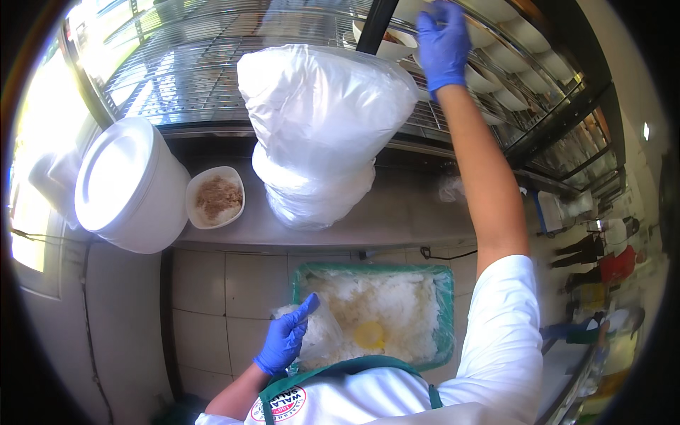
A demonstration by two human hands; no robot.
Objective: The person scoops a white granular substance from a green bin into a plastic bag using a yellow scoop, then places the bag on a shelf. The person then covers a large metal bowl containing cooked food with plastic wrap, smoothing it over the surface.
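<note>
My left hand, in a blue glove, is closed on a clear plastic bag of white rice. It is over the left side of a green tub lined with clear plastic. Loose white rice fills the tub, and a yellow scoop lies in it. High up, my right hand, also gloved in blue, reaches to a wire rack with white bowls. Its thumb stands apart from the fingers, and nothing shows in its grip. Beside it a white bowl holds brown food.
Large filled white plastic bags stand on the metal counter. To their left are a bowl of rice with shredded brown topping and a lidded white bucket. A glass-fronted rack cabinet stands behind. Several people are far right.
</note>
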